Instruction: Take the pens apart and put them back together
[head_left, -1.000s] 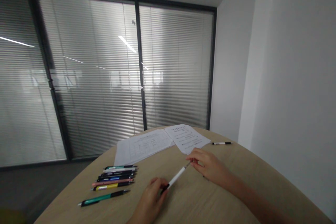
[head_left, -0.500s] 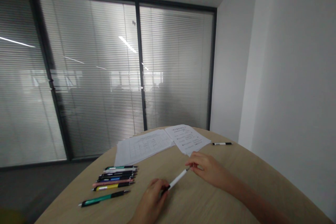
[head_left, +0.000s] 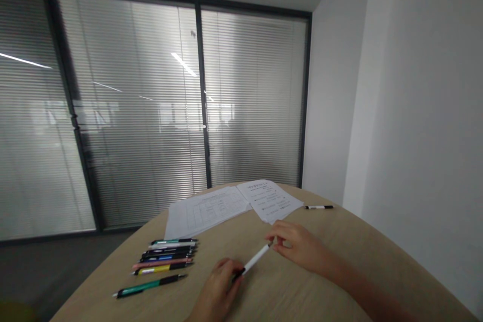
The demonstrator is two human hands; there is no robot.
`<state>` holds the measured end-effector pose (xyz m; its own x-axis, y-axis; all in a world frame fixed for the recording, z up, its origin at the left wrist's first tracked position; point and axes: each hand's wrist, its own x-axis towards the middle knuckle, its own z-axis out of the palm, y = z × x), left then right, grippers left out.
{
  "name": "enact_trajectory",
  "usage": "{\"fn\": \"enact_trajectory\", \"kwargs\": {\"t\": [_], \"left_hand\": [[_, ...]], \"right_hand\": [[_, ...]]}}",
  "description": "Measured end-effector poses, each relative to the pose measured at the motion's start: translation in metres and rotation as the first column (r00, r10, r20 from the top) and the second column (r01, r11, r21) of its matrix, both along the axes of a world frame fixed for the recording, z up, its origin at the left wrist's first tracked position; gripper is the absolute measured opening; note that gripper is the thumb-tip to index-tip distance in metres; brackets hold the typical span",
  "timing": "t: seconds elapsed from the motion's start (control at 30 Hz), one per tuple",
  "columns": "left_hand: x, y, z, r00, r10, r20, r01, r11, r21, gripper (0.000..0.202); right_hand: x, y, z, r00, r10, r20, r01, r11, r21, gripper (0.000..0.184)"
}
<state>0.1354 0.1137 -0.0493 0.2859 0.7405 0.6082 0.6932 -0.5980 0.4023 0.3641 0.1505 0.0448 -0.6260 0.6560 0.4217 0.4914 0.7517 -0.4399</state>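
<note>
A white pen with a black grip (head_left: pixel 253 261) is held between both my hands above the wooden table (head_left: pixel 339 241). My left hand (head_left: pixel 219 289) pinches its black lower end. My right hand (head_left: pixel 298 246) pinches its upper tip with thumb and fingers closed. Left of my hands, a row of several pens (head_left: pixel 166 255) lies side by side, with a green pen (head_left: pixel 149 285) set apart nearest to me.
Printed paper sheets (head_left: pixel 230 204) lie at the table's far edge. A lone white and black pen (head_left: pixel 319 207) lies to their right. Glass partitions with blinds (head_left: pixel 151 110) stand behind the table, and a white wall (head_left: pixel 415 110) is on the right.
Both hands and the pen have sunk slightly in the picture; the right hand has shifted a little left. The grip on the pen is unchanged.
</note>
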Motion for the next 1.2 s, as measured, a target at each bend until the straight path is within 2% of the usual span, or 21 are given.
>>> {"fn": "enact_trajectory", "kwargs": {"t": [0.1,0.2,0.43,0.6,0.73,0.83,0.97,1.1,1.2], "left_hand": [[-0.001,0.002,-0.002,1.000,0.000,-0.001,0.000,1.000,0.007,0.013],[-0.001,0.002,-0.004,1.000,-0.001,-0.002,0.001,1.000,0.012,0.014],[0.000,0.000,0.000,0.999,-0.005,-0.035,0.006,0.999,0.035,0.014],[0.000,0.002,-0.003,0.999,-0.014,-0.051,0.016,0.999,0.032,0.014],[0.000,0.003,-0.003,0.999,0.014,-0.032,-0.014,1.000,-0.001,0.014],[-0.001,0.004,-0.003,1.000,0.027,-0.017,-0.027,0.999,-0.017,0.013],[-0.003,0.005,-0.005,0.999,0.034,-0.006,-0.034,0.999,-0.023,0.013],[-0.003,0.005,-0.005,0.999,0.047,-0.008,-0.047,0.998,-0.036,0.014],[-0.003,0.005,-0.005,0.999,0.053,-0.011,-0.053,0.998,-0.038,0.014]], "right_hand": [[0.002,0.003,-0.001,0.999,-0.026,-0.022,0.026,1.000,0.010,0.025],[0.003,0.004,0.001,0.998,-0.053,-0.017,0.054,0.998,0.012,0.016],[0.000,0.000,0.004,0.999,-0.043,0.022,0.043,0.999,-0.006,0.011],[0.001,-0.001,0.004,0.998,-0.054,0.038,0.055,0.998,-0.026,0.013],[0.013,0.011,0.003,0.995,-0.064,0.074,0.069,0.995,-0.072,0.027],[0.027,0.028,-0.006,0.969,-0.126,0.211,0.152,0.982,-0.112,0.032],[0.042,0.050,-0.030,0.829,-0.280,0.485,0.359,0.930,-0.078,0.029],[0.044,0.064,-0.052,0.799,-0.275,0.535,0.393,0.912,-0.118,0.015],[0.042,0.069,-0.060,0.815,-0.254,0.521,0.375,0.917,-0.139,0.016]]}}
